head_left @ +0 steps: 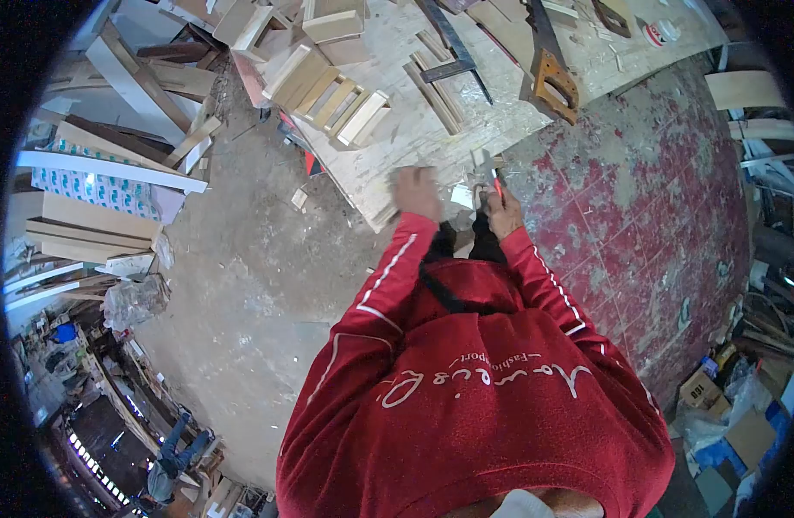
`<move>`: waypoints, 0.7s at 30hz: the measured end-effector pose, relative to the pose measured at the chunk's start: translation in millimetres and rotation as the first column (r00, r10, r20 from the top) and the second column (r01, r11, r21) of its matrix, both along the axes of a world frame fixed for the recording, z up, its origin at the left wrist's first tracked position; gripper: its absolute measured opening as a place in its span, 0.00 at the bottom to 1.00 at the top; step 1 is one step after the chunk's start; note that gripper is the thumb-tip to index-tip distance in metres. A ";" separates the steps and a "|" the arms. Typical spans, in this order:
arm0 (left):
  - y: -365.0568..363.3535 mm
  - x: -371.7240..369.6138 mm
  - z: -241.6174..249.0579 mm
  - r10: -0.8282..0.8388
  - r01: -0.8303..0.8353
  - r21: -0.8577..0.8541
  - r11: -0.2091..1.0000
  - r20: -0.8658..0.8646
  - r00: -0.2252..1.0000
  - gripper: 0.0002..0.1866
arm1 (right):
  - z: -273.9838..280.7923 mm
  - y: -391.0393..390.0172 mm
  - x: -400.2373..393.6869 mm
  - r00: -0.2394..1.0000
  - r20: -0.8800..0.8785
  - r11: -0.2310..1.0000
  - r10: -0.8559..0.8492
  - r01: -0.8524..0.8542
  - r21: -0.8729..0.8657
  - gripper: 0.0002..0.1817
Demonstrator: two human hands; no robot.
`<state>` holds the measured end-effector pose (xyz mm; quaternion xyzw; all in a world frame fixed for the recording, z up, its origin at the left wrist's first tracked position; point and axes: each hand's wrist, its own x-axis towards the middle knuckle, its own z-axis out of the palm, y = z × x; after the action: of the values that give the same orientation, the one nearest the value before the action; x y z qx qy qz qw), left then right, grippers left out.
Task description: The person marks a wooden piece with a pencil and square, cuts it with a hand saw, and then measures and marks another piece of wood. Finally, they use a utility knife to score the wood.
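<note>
My right hand (504, 214) is closed around a slim hand tool (498, 185) with a red part on its handle and a pale grey end pointing at the workbench. Which kind of tool it is, I cannot tell. My left hand (417, 192) is over the near edge of the wooden workbench (362, 177), its fingers smeared by motion. Between the hands, a small pale piece (462, 196) shows near the bench edge. Ahead of my left hand stands a slatted wooden piece (328, 97). A handsaw (552, 73) with a wooden handle lies beyond my right hand.
A metal square (453, 65) rests across narrow wood strips (436, 95) on the bench. At its far right sits a round white container (662, 33). Stacked boards (112, 173) line the left side; cardboard boxes (703, 390) and plastic sheeting are at lower right. Another person (168, 466) is at lower left.
</note>
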<state>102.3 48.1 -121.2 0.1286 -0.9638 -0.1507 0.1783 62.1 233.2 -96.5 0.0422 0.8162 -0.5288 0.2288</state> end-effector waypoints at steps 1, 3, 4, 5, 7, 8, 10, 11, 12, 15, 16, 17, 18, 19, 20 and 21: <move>19.7 -8.6 11.6 -0.035 0.034 0.032 0.999 0.031 0.999 0.14 | -3.0 4.7 0.1 0.997 -0.018 0.997 -0.075 0.075 -0.011 0.18; 44.7 -22.0 31.4 -0.079 0.075 0.064 0.995 0.059 0.995 0.14 | 5.1 8.4 -1.1 0.988 0.066 0.987 -0.142 0.147 -0.067 0.19; 51.0 -28.9 35.3 -0.144 0.129 0.139 0.982 0.106 0.984 0.15 | 12.2 10.8 -1.0 0.984 0.003 0.980 -0.179 0.178 -0.089 0.19; 55.4 -32.2 37.8 -0.211 0.176 0.218 0.960 0.151 0.966 0.17 | 18.8 13.5 -1.0 0.975 -0.055 0.972 -0.214 0.207 -0.109 0.20; 43.2 -27.2 34.7 -0.202 0.173 0.242 0.955 0.100 0.974 0.15 | 24.0 15.8 -0.5 0.984 -0.087 0.988 -0.154 0.151 -0.043 0.19; 33.9 -23.4 32.8 -0.164 0.146 0.176 0.974 0.097 0.982 0.15 | 25.7 15.7 0.6 0.990 -0.116 0.996 -0.085 0.088 0.021 0.18; 15.4 -17.4 30.9 -0.143 0.139 0.083 0.987 0.042 0.989 0.16 | 26.5 13.5 0.8 0.989 -0.144 0.997 -0.013 0.025 0.079 0.17; 11.4 -16.9 31.0 -0.143 0.140 0.077 0.987 0.040 0.989 0.16 | 25.8 10.1 1.2 0.974 -0.195 0.985 0.115 -0.086 0.151 0.16; 10.3 -15.9 34.5 -0.118 0.108 0.127 0.986 0.071 0.990 0.16 | 23.9 8.0 2.5 0.941 -0.234 0.955 0.243 -0.190 0.228 0.15; 18.5 -13.3 39.9 -0.071 0.062 0.153 0.986 0.057 0.996 0.15 | 15.9 -2.1 -0.6 0.913 -0.197 0.893 0.356 -0.270 0.361 0.14; 19.2 -12.1 40.6 -0.058 0.056 0.131 0.990 0.012 0.998 0.14 | 16.4 -4.1 -4.0 0.924 -0.084 0.873 0.374 -0.319 0.370 0.15; 20.2 -11.8 40.9 -0.058 0.056 0.123 0.991 0.011 0.998 0.14 | 16.9 -6.6 -5.9 0.924 -0.087 0.875 0.373 -0.319 0.363 0.15; 22.7 -10.6 41.4 -0.029 0.027 0.124 0.992 0.014 0.999 0.13 | 17.4 -7.2 -6.5 0.915 -0.108 0.874 0.390 -0.330 0.357 0.16; 25.2 -10.4 41.2 0.000 -0.002 0.126 0.992 0.016 1.000 0.13 | 17.7 -7.4 -7.2 0.905 -0.130 0.871 0.406 -0.340 0.354 0.17; 26.7 -11.1 40.8 0.000 -0.003 0.125 0.992 0.016 1.000 0.13 | 17.8 -7.7 -8.3 0.904 -0.130 0.872 0.406 -0.341 0.352 0.17; 27.7 -11.8 40.4 0.012 -0.014 0.114 0.993 0.023 1.000 0.13 | 20.6 -8.3 -9.6 0.904 -0.089 0.863 0.418 -0.364 0.351 0.17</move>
<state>90.5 75.8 -80.8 0.1465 -0.9547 -0.2030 0.1607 52.5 225.0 -75.9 -0.1305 0.8996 -0.3304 0.2540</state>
